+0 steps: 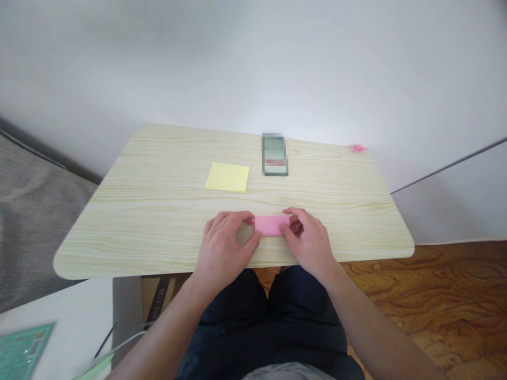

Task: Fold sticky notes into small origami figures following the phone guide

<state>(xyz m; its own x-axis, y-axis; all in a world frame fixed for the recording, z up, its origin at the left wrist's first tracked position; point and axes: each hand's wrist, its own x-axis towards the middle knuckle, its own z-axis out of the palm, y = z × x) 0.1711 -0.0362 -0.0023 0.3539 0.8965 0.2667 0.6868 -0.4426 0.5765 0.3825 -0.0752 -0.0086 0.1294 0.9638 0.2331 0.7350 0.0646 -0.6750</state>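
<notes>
Between my hands, near the front edge of the table, is a small pink piece of paper [271, 225], a flat oblong that looks folded. My left hand [225, 245] has thumb and forefinger at its left end. At the right end, my right hand [309, 237] grips it with the thumb on top and the fingers curled behind. Beyond my left hand lies a pad of yellow sticky notes [227, 177] on the wood-patterned table [158, 211].
A blurred-out phone-like device [274, 154] lies at the table's back edge by the white wall [253, 63]. In the back right corner sits a crumpled pink item [358, 149]. A white surface with a green packet [24, 351] and a cardboard box [152, 301] are at lower left.
</notes>
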